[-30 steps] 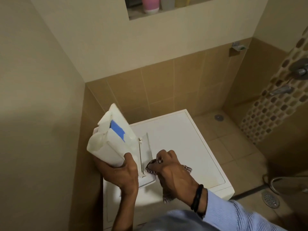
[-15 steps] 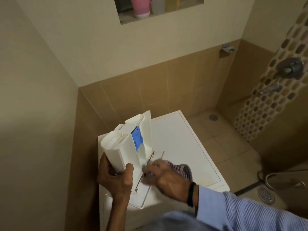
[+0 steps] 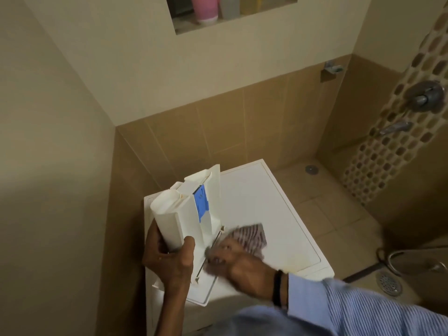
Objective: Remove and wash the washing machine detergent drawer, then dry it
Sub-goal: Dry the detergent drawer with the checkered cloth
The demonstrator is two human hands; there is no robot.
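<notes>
The white detergent drawer, with a blue insert in its middle compartment, is held above the white washing machine. My left hand grips the drawer near its front panel, thumb on the near side. My right hand holds a checked cloth against the drawer's lower part; hand and cloth are blurred by motion. The drawer's front panel points toward me.
The machine stands in a corner between a beige wall on the left and brown tiles behind. Bottles sit in a wall niche above. A shower valve, a hose and a floor drain lie to the right.
My left hand has turned the drawer more upright, its blue insert now facing me. My right hand with the cloth has moved along the drawer's lower part.
</notes>
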